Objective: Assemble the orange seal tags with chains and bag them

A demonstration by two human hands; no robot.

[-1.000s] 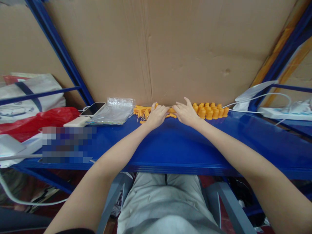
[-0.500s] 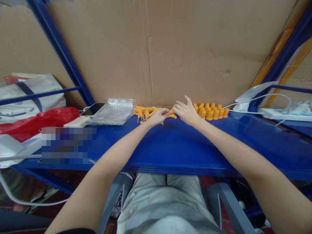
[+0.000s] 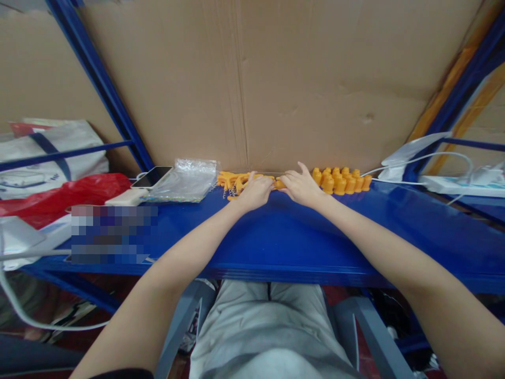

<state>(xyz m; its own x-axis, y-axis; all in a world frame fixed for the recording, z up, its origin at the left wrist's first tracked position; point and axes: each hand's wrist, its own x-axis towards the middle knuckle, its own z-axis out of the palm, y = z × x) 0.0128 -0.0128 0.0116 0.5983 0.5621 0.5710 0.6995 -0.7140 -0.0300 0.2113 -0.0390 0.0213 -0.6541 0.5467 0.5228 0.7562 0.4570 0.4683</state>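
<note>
Both my hands meet at the far edge of a blue shelf (image 3: 276,237), against a cardboard wall. My left hand (image 3: 255,190) rests with curled fingers on a pile of small orange flat plastic pieces (image 3: 232,181). My right hand (image 3: 302,185) lies beside it, its fingers around an orange piece (image 3: 279,184) held between the two hands. Just right of my right hand stands a tight group of several upright orange pegs (image 3: 341,180). How firmly each hand grips the piece is partly hidden by the fingers.
Left of the pile lie a clear plastic bag (image 3: 183,180), a phone (image 3: 152,177) and a white power bank (image 3: 125,197). A red bag (image 3: 59,195) and a white bag (image 3: 47,152) sit far left. A white power strip (image 3: 460,184) with cables is at the right.
My left hand moved back over the orange pile after lifting slightly. My right hand's fingers drew in toward the left hand, closing on the orange piece between them.
</note>
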